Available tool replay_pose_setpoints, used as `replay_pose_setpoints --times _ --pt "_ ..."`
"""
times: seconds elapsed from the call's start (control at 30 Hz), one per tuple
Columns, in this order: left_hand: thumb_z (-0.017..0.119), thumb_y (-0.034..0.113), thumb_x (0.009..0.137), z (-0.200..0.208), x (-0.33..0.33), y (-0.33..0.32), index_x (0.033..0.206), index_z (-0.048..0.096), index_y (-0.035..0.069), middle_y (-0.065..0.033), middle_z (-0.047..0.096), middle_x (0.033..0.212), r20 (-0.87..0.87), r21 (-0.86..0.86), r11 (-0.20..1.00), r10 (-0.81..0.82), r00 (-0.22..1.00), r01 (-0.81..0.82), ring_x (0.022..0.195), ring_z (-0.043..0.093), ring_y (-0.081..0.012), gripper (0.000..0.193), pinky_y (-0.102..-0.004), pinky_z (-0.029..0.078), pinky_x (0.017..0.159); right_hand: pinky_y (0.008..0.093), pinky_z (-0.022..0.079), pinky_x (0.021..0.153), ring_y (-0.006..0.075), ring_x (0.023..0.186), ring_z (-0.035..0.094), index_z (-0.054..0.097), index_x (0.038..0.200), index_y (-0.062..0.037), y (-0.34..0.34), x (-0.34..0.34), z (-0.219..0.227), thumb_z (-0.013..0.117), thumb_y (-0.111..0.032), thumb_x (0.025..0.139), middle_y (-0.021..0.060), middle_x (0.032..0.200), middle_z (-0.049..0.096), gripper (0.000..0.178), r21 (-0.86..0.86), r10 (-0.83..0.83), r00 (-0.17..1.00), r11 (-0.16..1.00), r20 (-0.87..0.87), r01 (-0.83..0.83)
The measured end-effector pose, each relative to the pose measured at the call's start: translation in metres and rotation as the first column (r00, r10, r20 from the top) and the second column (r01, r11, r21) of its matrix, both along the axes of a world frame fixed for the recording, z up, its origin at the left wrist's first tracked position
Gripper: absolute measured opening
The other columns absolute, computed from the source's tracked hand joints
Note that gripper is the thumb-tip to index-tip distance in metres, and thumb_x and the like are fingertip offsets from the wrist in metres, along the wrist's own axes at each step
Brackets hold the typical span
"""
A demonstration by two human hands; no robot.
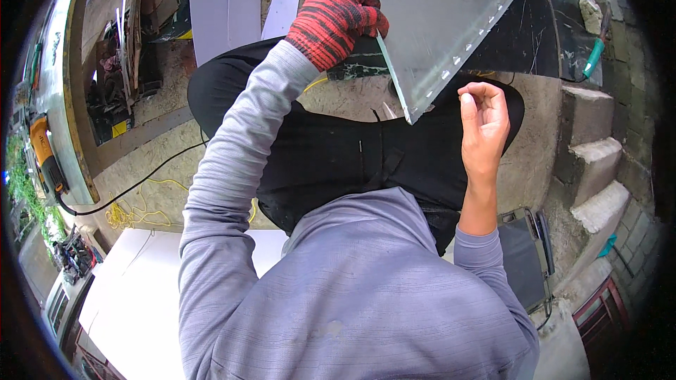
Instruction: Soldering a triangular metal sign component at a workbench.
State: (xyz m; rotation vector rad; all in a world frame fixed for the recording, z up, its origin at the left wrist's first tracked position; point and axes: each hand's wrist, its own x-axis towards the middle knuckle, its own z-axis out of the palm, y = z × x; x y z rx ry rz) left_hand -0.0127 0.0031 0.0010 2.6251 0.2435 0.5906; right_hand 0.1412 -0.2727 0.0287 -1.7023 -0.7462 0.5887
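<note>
The big glass sheet (436, 21) leans over the person's lap, its corner pointing down. The left hand (338, 17), in a red glove, grips its left edge. The bare right hand (484, 116) is loosely curled, holding nothing. Best keep fingers off that sharp edge.

Rough concrete floor (162, 148) all around, pretty dusty, with a yellow cord (141, 212) and a black cable (134, 186) snaking across it. Grey block steps (595, 162) climb on the right by a block wall (623, 49). White boards (141, 288) lie lower left. Flat daylight, no hard shadows.
</note>
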Motion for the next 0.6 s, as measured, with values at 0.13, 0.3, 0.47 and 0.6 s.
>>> replay_pose_setpoints --times 0.13,0.3,0.47,0.6 --pt "0.078 0.023 0.069 -0.003 -0.004 0.009 0.087 0.080 0.020 -0.0087 0.073 0.098 0.049 -0.062 0.997 -0.034 0.998 0.037 0.096 0.066 -0.0329 0.018 -0.0419 0.054 0.084 0.0298 0.050 0.095 0.0132 0.100 0.062 0.061 0.112 0.0000 0.005 -0.002 0.006 0.064 -0.004 0.101 0.0062 0.106 0.066 0.011 0.001 0.007 0.997 1.000 0.078 -0.007" --pt "0.080 0.024 0.069 -0.009 0.004 0.000 0.091 0.080 0.028 -0.0020 0.075 0.102 0.057 -0.033 0.999 -0.025 0.998 0.027 0.092 0.068 -0.0324 0.022 -0.0458 0.055 0.078 0.0300 0.049 0.097 0.0146 0.103 0.060 0.059 0.114 0.0010 -0.009 0.001 -0.002 0.061 -0.004 0.103 0.0064 0.109 0.062 0.012 -0.010 0.008 0.997 1.000 0.079 -0.007" --pt "0.081 0.025 0.070 -0.010 0.002 -0.011 0.097 0.082 0.027 -0.0036 0.072 0.098 -0.106 -0.278 0.957 0.054 0.993 -0.082 0.099 0.066 -0.0284 0.027 -0.0415 0.053 0.083 0.0292 0.049 0.095 0.0149 0.101 0.060 0.057 0.114 0.0014 -0.011 -0.003 0.007 0.060 -0.008 0.105 0.0071 0.108 0.061 0.013 -0.001 0.033 0.998 0.999 0.055 -0.033" --pt "0.077 0.010 0.072 0.006 -0.003 -0.006 0.110 0.075 0.020 -0.0086 0.071 0.106 0.107 -0.223 0.975 0.007 0.994 0.017 0.098 0.066 -0.0305 0.039 -0.0427 0.054 0.082 0.0290 0.049 0.094 0.0153 0.100 0.060 0.057 0.114 0.0020 -0.010 -0.002 0.013 0.058 -0.007 0.105 0.0078 0.107 0.061 0.013 -0.026 0.002 0.998 1.000 0.055 -0.001"
